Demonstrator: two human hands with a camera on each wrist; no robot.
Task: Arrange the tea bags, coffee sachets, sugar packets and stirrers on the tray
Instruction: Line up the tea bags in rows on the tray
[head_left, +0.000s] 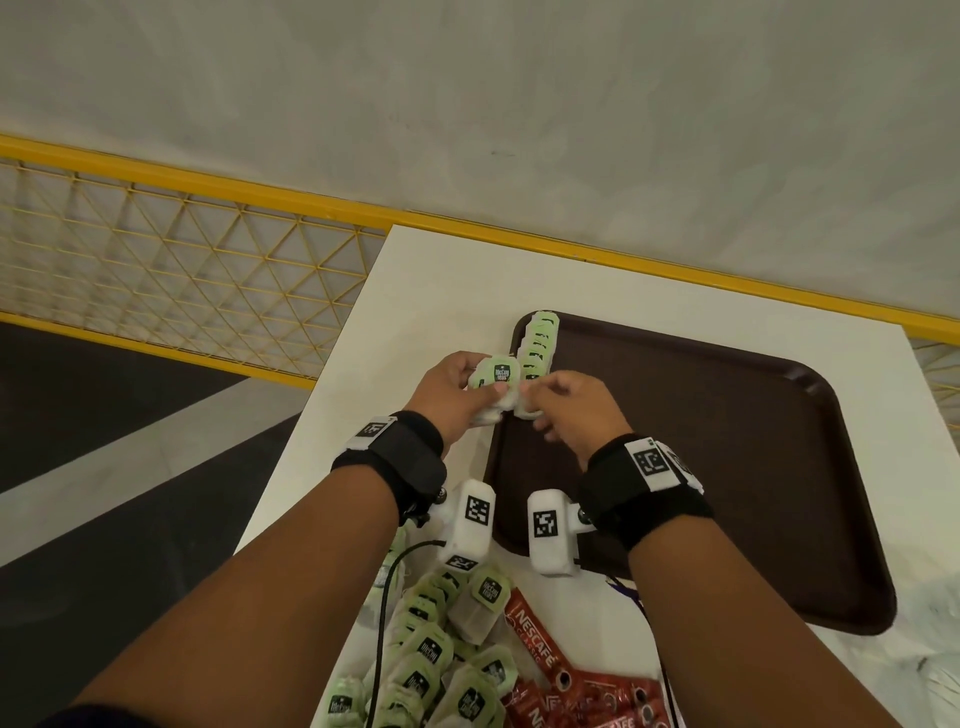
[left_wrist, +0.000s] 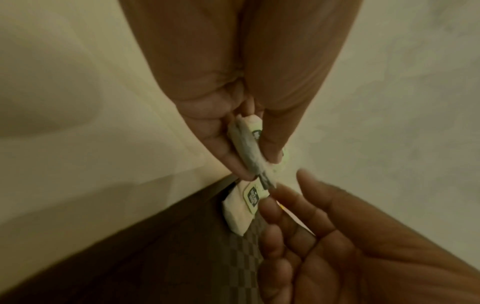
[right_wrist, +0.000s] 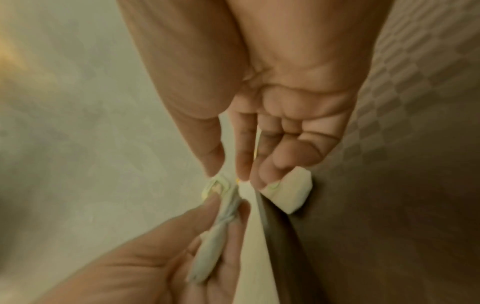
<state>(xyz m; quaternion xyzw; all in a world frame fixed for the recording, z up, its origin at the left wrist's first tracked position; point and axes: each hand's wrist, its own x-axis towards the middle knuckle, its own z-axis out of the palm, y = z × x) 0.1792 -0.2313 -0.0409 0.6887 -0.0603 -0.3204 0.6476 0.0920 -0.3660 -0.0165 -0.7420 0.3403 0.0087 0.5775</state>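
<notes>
My left hand (head_left: 453, 391) grips a small bundle of green-tagged tea bags (head_left: 494, 383) at the left rim of the brown tray (head_left: 727, 441). My right hand (head_left: 566, 406) meets it, its thumb and forefinger tips pinching the bundle's top edge (right_wrist: 219, 185). Its middle finger touches one tea bag (right_wrist: 293, 194) lying on the tray. That same bag shows in the left wrist view (left_wrist: 240, 209). A row of tea bags (head_left: 540, 340) stands along the tray's far left edge. No sugar packets or stirrers are in view.
A heap of loose tea bags (head_left: 441, 654) and red Nescafé sachets (head_left: 571, 691) lies on the white table (head_left: 426, 291) near me. A yellow mesh railing (head_left: 182, 270) runs past the table's left and far edges.
</notes>
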